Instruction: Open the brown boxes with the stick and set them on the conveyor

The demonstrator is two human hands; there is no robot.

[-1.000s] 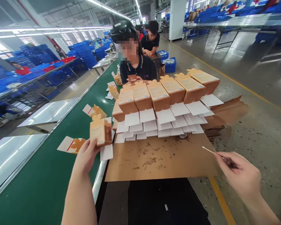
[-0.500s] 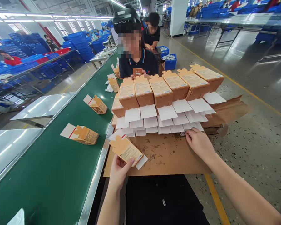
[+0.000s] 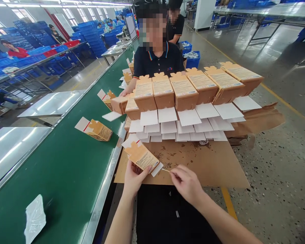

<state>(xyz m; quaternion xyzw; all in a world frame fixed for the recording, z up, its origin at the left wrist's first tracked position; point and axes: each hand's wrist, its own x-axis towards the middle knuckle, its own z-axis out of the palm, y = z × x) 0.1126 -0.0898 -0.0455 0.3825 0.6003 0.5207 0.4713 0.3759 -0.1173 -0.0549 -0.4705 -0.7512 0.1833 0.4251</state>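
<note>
My left hand (image 3: pixel 136 178) is closed around the lower part of a small orange carton (image 3: pixel 143 156), its top flaps open and a white flap sticking out at the near end. My right hand (image 3: pixel 186 181) pinches a thin pale stick (image 3: pixel 166 170) with a whitish tip. That tip is at the carton's white end flap (image 3: pixel 157 169); whether it touches cannot be made out. Beyond my hands, a small round dish (image 3: pixel 203 142) rests on the cardboard sheet (image 3: pixel 213 166), by the stacked cartons (image 3: pixel 185 98) with their white flaps hanging toward me.
A green conveyor belt (image 3: pixel 66 179) runs along the left, carrying an open carton (image 3: pixel 99 130) and a crumpled clear plastic bag (image 3: pixel 35 218). Across the stack a co-worker (image 3: pixel 159 61) has a hand on another carton (image 3: pixel 119 103). Brown paper (image 3: pixel 261 118) juts out at the right.
My right hand has moved from beside the round dish leftward and nearer to the carton, and the stick now shows. The co-worker's hand has come to a carton at the belt's edge. The plastic bag has advanced into view.
</note>
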